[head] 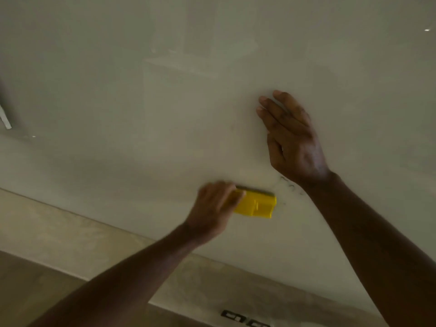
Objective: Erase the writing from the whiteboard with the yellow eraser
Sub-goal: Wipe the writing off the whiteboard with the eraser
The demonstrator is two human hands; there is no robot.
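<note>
The whiteboard (165, 102) fills most of the head view, pale and glossy. My left hand (213, 208) grips the yellow eraser (257, 205) by its left end and presses its dark pad against the board. Faint dark scribbles of writing (289, 185) remain just right of the eraser, near my right wrist. My right hand (289, 138) lies flat on the board above the eraser, fingers together and pointing up and left, holding nothing.
The board's lower edge (118, 226) runs diagonally from the left down to the right, with a beige surface (59, 232) below it. A small black object (243, 318) shows at the bottom edge. A pale strip (5, 119) sits at the far left.
</note>
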